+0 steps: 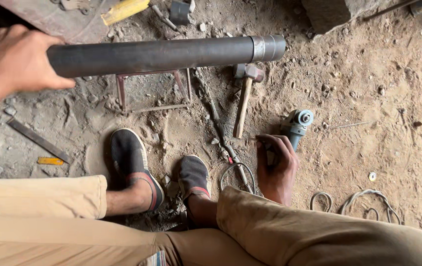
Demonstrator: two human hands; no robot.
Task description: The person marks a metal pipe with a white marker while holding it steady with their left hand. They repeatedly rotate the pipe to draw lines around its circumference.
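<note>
Tan trouser legs (270, 236) fill the near edge, above a dirt floor (369, 98) strewn with tools.

At far left the left hand (11, 61) curls over the end of a long dark metal pipe (161, 54), fingers wrapped on it; the pipe runs level to the right, ending in a bright ring, and lies across a small rusty metal stand (154, 91). Below the hand a flat steel strip (37, 140) lies on the floor. Two dark slip-on shoes (129, 157) sit in the middle, toes toward the stand. Right of them a wooden-handled hammer (243, 101) lies under the pipe's ringed end. Further right the right hand (276, 165) is closed around the body of a grey-blue angle grinder (296, 125) resting on the floor, its head pointing away.
</note>
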